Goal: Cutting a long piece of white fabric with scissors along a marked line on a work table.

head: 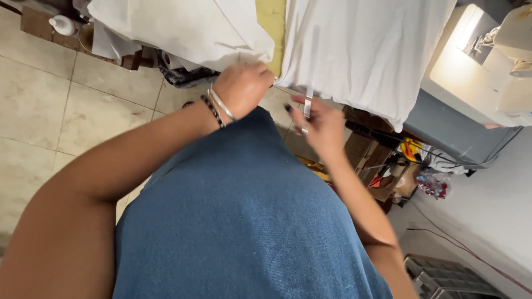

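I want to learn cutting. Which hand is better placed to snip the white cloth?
Probably the right hand: it holds the scissors against the white cloth. The left hand is busy pinching the cloth edge.

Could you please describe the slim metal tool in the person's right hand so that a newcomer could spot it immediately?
Start at the big white cloth draped over the table edge, left of the lit sewing machine. Just below its hanging edge is the right hand, and the metal tool rises from its fingers against the cloth. It is the only thin, shiny silver strip there, unlike the soft fabric around it.
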